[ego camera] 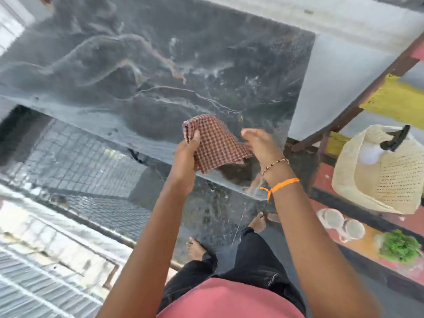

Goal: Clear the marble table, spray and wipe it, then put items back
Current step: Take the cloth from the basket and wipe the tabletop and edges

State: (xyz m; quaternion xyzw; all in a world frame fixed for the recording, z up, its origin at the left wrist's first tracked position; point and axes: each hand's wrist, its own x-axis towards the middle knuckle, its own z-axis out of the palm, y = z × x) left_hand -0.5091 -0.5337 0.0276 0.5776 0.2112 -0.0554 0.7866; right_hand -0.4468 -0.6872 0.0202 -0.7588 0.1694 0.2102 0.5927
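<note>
Left hand (187, 150) pinches the upper left corner of the checked cloth (215, 143); right hand (259, 143), fingers loosely extended, sits at its right edge, holding nothing that can be seen. Held just above the near edge of the marble bench (160, 65), the cloth hangs slack, long axis from upper left to lower right, probably being readied for wiping. Basket (378, 180), cups (341, 223) and greens (399, 246) lie aside, right, keeping the bench free

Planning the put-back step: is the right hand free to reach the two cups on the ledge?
Probably yes: the right hand is open, nothing lies between it and the cups, low to its right.
</note>
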